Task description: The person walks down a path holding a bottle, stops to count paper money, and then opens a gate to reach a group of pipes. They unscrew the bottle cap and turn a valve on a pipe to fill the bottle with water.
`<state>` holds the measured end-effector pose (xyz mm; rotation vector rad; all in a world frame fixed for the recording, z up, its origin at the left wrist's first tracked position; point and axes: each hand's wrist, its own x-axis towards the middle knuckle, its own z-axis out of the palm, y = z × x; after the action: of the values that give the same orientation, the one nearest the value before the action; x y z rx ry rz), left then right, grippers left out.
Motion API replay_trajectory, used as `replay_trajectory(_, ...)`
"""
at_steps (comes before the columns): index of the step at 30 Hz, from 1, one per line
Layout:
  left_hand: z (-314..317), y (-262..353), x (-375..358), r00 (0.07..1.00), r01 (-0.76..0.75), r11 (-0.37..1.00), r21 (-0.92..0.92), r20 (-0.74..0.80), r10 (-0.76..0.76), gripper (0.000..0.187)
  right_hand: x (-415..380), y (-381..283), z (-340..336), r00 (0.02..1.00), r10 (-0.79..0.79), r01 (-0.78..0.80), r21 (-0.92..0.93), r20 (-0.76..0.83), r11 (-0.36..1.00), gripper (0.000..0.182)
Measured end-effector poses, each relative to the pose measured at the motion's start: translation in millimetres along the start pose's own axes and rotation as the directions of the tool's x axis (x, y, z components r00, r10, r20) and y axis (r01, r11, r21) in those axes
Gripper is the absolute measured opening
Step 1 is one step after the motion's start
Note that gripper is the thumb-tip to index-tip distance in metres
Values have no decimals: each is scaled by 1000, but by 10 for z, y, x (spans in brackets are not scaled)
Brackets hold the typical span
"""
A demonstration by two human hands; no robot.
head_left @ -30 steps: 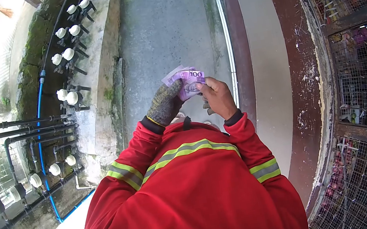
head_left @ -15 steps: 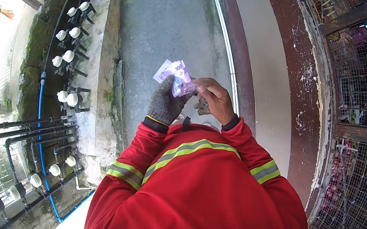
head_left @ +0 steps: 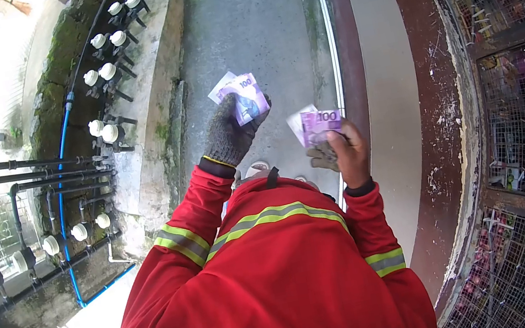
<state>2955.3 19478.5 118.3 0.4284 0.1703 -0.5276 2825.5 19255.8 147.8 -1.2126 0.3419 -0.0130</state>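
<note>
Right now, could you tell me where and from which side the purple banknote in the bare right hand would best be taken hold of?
Take the purple banknote by its free upper edge, coming from above and the far side. The right hand pinches its lower part, along with a removed glove, so only the top stands clear. A flat pinch across the thin paper would probably suit. The gloved left hand is busy with other notes.

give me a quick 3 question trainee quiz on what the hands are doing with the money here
1. True or false: both hands hold banknotes.
2. Which hand wears a glove? A) left B) right C) both
3. Fill in: the number printed on the notes is ___.

Key
1. True: the left hand grips purple notes, and the right hand grips another purple note, apart from the first.
2. A: the right hand is bare and also holds a loose glove.
3. 100.
</note>
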Motion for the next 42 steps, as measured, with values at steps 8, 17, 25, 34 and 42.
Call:
replay_trajectory(8, 10, -250, -41, 997, 51, 979, 198, 48, -62, 50, -118, 3, 36, 989, -135, 143, -525, 54, 839, 32)
replay_trajectory(17, 187, -493, -153, 952, 227, 917, 329, 126, -280, 42, -41, -11, 139, 1000, 10, 5, -457, 29, 890, 30)
replay_trajectory(25, 105, -415, -130, 908, 150, 712, 686, 189, -373, 41, -1, 48, 117, 994, -98, 108, -554, 48, 825, 29)
replay_trajectory(34, -49, -540, -55, 946, 215, 829, 516, 101, -308, 40, -41, 17, 231, 975, -209, 220, -442, 73, 870, 26)
replay_trajectory(42, 216, -501, -82, 985, -57, 886, 460, 171, -25, 70, -49, -22, 141, 998, -19, 43, -481, 54, 876, 20)
